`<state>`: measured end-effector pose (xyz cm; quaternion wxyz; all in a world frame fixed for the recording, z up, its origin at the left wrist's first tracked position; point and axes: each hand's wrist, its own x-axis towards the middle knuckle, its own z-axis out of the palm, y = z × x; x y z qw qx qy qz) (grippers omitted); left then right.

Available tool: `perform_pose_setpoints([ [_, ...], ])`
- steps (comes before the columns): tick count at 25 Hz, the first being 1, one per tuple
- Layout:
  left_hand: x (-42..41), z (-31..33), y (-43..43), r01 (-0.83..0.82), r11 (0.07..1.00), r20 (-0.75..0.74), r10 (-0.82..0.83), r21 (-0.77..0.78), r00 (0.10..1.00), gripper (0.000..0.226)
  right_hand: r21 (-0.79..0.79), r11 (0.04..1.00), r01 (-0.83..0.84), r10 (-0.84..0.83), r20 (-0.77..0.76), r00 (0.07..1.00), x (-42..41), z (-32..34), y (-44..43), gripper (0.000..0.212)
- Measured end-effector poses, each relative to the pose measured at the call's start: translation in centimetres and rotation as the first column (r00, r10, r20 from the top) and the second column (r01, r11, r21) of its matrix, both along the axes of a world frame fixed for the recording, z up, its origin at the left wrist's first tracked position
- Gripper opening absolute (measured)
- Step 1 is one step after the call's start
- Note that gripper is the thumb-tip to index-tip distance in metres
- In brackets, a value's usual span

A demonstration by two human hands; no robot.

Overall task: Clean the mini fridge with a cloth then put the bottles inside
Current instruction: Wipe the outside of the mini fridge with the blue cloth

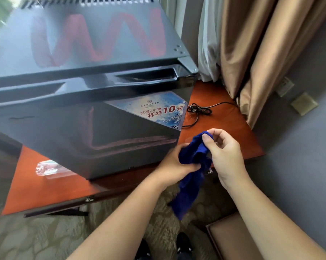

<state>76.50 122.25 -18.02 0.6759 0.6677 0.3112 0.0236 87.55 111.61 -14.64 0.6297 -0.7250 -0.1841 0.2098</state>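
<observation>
Head view, single entry

- Mini fridge: glossy black cabinet standing on an orange-red wooden table, door closed. A recessed handle runs along the door's top edge. A blue price sticker sits on the door's upper right corner.
- Cloth: deep blue, soft pile, bunched between both hands in front of the fridge's lower right corner, clear of the door. Its loose tail hangs below the table edge.
- Left hand: fingers curled round the cloth's middle, gripping it.
- Right hand: thumb and forefinger pinching the cloth's upper corner, remaining fingers loosely bent.
- Clear plastic bottle: lying on its side on the table just beside the fridge's lower left edge. It is blurred, and whether there is more than one cannot be told.
- Power cord: black, coiled on the table to the right of the fridge.
- Curtain: tan, hanging behind the table.

Handling judgement: the cloth is light and limp, so it likely wipes best wadded into a pad under the palm. The door surface looks slick and shows smears readily. The handle recess is the natural place to pull the door open. The bottle is probably light and prone to rolling, best taken round its body
</observation>
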Motion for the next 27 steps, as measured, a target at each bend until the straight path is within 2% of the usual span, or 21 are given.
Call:
perform_pose_setpoints([
  [2,-0.3,1.6,0.1,0.026,0.998,0.01,-0.026,0.06,1.0,0.04,0.027,0.998,-0.054,0.053,0.016,0.998,-0.8,2.2,-0.3,0.014],
  [6,-1.8,4.0,0.8,0.142,0.987,0.096,-0.15,0.08,0.984,0.048,0.154,0.969,-0.192,0.18,0.093,0.979,-2.7,8.0,-0.1,0.013],
  [9,-3.1,5.1,1.3,0.218,0.964,-0.014,-0.219,0.153,0.976,0.033,0.249,0.925,-0.286,0.251,0.163,0.954,-3.9,12.7,1.2,0.011],
  [11,-3.7,5.4,2.1,0.175,0.952,-0.09,-0.157,0.252,0.984,0.02,0.369,0.877,-0.306,0.269,0.15,0.952,-4.3,15.6,1.9,0.009],
  [13,-4.1,6.7,2.9,0.074,0.949,-0.072,-0.054,0.308,0.996,0.008,0.471,0.83,-0.3,0.27,0.131,0.954,-4.2,18.0,2.4,0.006],
  [15,-4.4,8.4,3.8,0.01,0.924,-0.044,0.008,0.382,0.999,0.016,0.506,0.809,-0.298,0.252,0.158,0.955,-3.3,19.6,2.4,0.003],
  [18,-5.0,11.8,4.7,-0.131,0.884,0.054,0.12,0.449,0.991,0.022,0.457,0.856,-0.243,0.164,0.205,0.965,-1.4,20.0,1.8,0.007],
  [20,-5.2,14.7,5.1,-0.251,0.889,0.218,0.177,0.383,0.96,0.027,0.405,0.891,-0.205,0.148,0.167,0.975,-0.4,19.2,1.3,0.015],
  [23,-5.1,19.7,5.6,-0.391,0.852,0.384,0.251,0.348,0.889,0.028,0.337,0.91,-0.24,0.221,0.096,0.971,-0.1,17.6,1.3,0.016],
  [26,-5.0,23.8,5.8,-0.437,0.848,0.431,0.288,0.301,0.855,0.026,0.247,0.924,-0.293,0.273,0.111,0.956,-0.6,16.8,1.9,0.012],
  [27,-4.9,24.9,5.9,-0.42,0.861,0.436,0.274,0.286,0.857,0.026,0.205,0.917,-0.342,0.324,0.118,0.939,-1.1,16.7,2.1,0.019],
])
